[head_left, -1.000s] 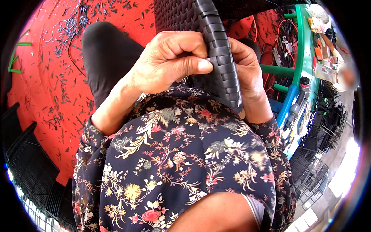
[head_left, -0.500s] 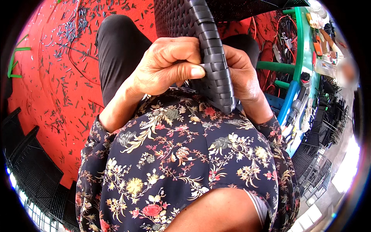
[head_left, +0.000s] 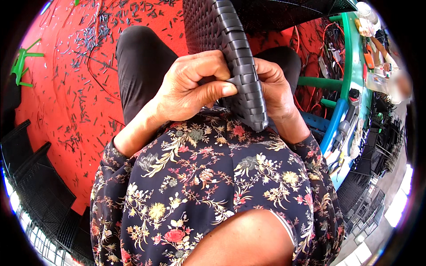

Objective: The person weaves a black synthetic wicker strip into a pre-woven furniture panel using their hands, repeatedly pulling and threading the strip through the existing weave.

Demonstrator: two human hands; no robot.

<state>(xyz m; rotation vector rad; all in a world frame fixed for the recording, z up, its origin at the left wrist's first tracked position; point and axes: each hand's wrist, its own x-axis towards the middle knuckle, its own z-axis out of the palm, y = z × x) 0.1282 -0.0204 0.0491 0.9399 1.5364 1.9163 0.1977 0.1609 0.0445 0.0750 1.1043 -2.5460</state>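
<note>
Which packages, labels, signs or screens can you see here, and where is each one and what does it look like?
None can be made out. The left hand and right hand grip a dark grey woven plastic panel with no label. The small items on the green bench at the right are too blurred to tell.

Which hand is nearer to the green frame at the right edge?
Right. The right hand grips the woven panel on the side facing the green frame; the left hand grips the panel's far side, farther from it.
</note>
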